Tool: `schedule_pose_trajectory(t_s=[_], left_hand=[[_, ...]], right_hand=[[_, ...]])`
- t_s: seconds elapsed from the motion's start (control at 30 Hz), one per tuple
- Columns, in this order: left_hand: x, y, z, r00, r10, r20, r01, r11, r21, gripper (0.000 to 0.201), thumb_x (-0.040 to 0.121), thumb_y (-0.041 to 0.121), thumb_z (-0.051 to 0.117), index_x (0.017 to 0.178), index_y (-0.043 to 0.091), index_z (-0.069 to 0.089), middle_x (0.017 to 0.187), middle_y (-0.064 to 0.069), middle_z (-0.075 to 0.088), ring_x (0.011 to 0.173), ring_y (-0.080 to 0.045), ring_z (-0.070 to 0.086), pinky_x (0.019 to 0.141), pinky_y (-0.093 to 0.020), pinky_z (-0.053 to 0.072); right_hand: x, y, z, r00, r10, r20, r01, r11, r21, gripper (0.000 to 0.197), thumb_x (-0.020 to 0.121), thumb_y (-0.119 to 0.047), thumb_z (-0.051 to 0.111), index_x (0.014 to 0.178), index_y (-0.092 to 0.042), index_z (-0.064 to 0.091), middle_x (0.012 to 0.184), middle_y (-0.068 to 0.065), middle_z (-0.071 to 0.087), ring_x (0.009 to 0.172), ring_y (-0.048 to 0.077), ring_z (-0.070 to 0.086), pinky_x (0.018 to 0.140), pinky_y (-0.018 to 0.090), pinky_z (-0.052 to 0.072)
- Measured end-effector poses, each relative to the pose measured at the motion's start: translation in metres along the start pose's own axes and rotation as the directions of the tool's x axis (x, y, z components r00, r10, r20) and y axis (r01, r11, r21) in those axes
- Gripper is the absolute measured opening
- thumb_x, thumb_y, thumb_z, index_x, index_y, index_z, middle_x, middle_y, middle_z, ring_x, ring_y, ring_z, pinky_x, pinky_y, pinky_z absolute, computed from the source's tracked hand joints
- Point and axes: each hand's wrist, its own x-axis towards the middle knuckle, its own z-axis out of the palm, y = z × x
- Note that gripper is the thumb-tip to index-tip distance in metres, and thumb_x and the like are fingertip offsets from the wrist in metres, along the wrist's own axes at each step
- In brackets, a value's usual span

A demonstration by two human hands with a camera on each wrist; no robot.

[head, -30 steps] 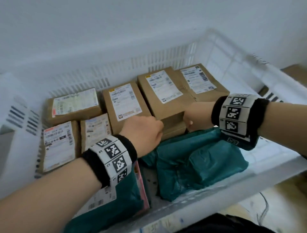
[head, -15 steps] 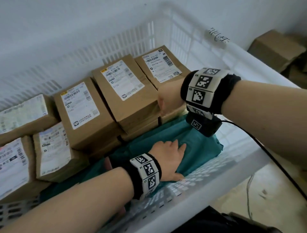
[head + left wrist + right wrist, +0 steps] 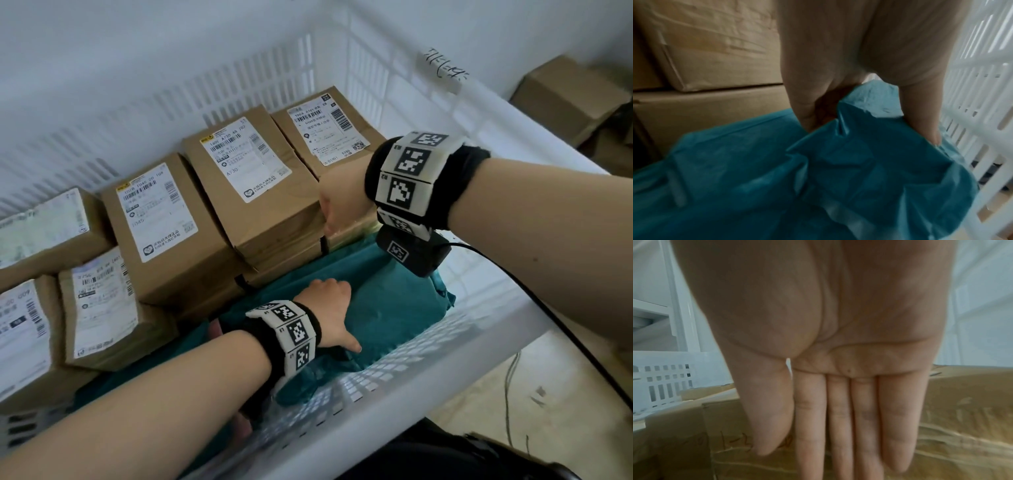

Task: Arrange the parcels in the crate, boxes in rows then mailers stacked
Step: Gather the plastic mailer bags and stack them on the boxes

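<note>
We have the white slatted plastic crate (image 3: 428,373) mostly filled: the brown cardboard boxes with white shipping labels (image 3: 246,192) stand in rows along its far wall, some stacked two deep, so we judge the box part of the job largely done. What is left, as far as we can see, is the mailers. The teal plastic mailer bags (image 3: 394,308) lie crumpled in the near strip between the boxes and the front wall, overlapping loosely and not yet in a neat stack.

Our left hand (image 3: 330,313) is down on the uppermost teal mailer; in the left wrist view its fingers (image 3: 807,104) and thumb curl into a bunched fold of the plastic and pinch it, near the crate's side lattice.

Our right hand (image 3: 337,202) is flat: in the right wrist view its fingers (image 3: 838,418) are straight and close together, laid against the taped side of the rightmost brown box (image 3: 329,137), pressing rather than gripping. It holds nothing.
</note>
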Motion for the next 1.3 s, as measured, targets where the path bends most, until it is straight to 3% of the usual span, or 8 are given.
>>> schedule_pose_trajectory(t_s=[0.2,0.37,0.67,0.77,0.97,1.1,1.2,1.3], left_hand=[[-0.003,-0.005,-0.005,1.0,0.006,0.017,-0.004,0.992,-0.128,0.076,0.067,0.044,0.079,0.125,0.015,0.039,0.128,-0.01,0.033,0.109,-0.03,0.053,0.097,-0.039,0.048],[-0.007,-0.001,-0.011,0.993,0.094,0.067,-0.079,0.976,-0.202,0.051,0.073,0.041,0.076,0.105,0.018,0.043,0.113,-0.01,0.057,0.101,-0.029,0.056,0.086,-0.041,0.05],[-0.035,-0.008,-0.039,0.99,0.105,-0.094,-0.115,0.987,-0.112,0.044,0.078,0.028,0.07,0.106,0.013,0.04,0.104,-0.008,0.055,0.088,-0.027,0.057,0.077,-0.041,0.051],[-0.052,-0.014,-0.063,0.966,0.082,-0.244,-0.096,0.994,-0.046,0.047,0.078,0.026,0.069,0.113,0.014,0.041,0.109,-0.006,0.055,0.092,-0.026,0.057,0.08,-0.041,0.052],[-0.075,-0.02,-0.092,0.881,0.018,-0.474,-0.004,1.0,0.031,0.049,0.078,0.026,0.068,0.117,0.017,0.039,0.11,-0.001,0.053,0.091,-0.021,0.052,0.076,-0.042,0.053],[-0.094,-0.021,-0.113,0.838,-0.037,-0.545,-0.01,0.996,-0.084,0.046,0.077,0.029,0.068,0.113,0.019,0.041,0.098,0.003,0.053,0.085,-0.02,0.054,0.067,-0.031,0.044],[-0.105,-0.029,-0.14,0.809,-0.089,-0.581,0.009,0.99,-0.139,0.052,0.075,0.035,0.072,0.114,0.015,0.044,0.102,-0.003,0.057,0.089,-0.023,0.058,0.074,-0.035,0.05],[-0.11,-0.042,-0.16,0.76,-0.111,-0.64,0.077,0.994,-0.081,0.054,0.076,0.034,0.072,0.118,0.017,0.043,0.103,-0.001,0.055,0.089,-0.022,0.057,0.075,-0.036,0.051]], right_hand=[[-0.002,-0.001,0.001,1.0,0.012,0.004,-0.012,1.0,0.008,0.03,0.094,-0.035,0.051,0.092,-0.01,0.067,0.092,0.002,0.065,0.064,0.01,0.053,0.05,0.017,0.035],[0.0,0.0,0.0,0.999,0.013,0.034,-0.013,1.0,0.002,0.037,0.095,-0.036,0.05,0.064,-0.016,0.054,0.069,-0.002,0.055,0.056,0.008,0.048,0.048,0.018,0.033],[-0.007,0.002,-0.013,0.998,-0.017,0.053,0.016,1.0,0.02,0.034,0.095,-0.037,0.048,0.1,-0.013,0.071,0.097,0.0,0.066,0.081,0.012,0.057,0.058,0.014,0.037],[-0.016,0.003,-0.024,0.997,-0.039,-0.067,0.039,0.999,0.009,0.033,0.094,-0.035,0.052,0.105,-0.011,0.072,0.099,0.0,0.07,0.082,0.011,0.059,0.058,0.016,0.04],[-0.036,0.0,-0.037,0.957,-0.077,-0.281,0.078,0.997,-0.007,0.036,0.093,-0.036,0.049,0.102,-0.01,0.073,0.1,0.007,0.073,0.096,0.024,0.067,0.086,0.031,0.054],[-0.058,0.004,-0.045,0.919,-0.019,-0.394,0.051,0.996,0.071,0.041,0.09,-0.046,0.05,0.1,-0.013,0.073,0.098,0.006,0.073,0.092,0.021,0.065,0.083,0.03,0.051],[-0.065,0.002,-0.049,0.857,0.032,-0.514,0.043,0.99,0.135,0.038,0.091,-0.044,0.052,0.099,-0.013,0.073,0.097,0.006,0.072,0.084,0.019,0.059,0.073,0.025,0.041],[-0.062,-0.002,-0.049,0.764,0.071,-0.642,0.082,0.975,0.205,0.037,0.091,-0.044,0.051,0.11,-0.016,0.068,0.108,0.005,0.069,0.099,0.023,0.06,0.086,0.031,0.047]])
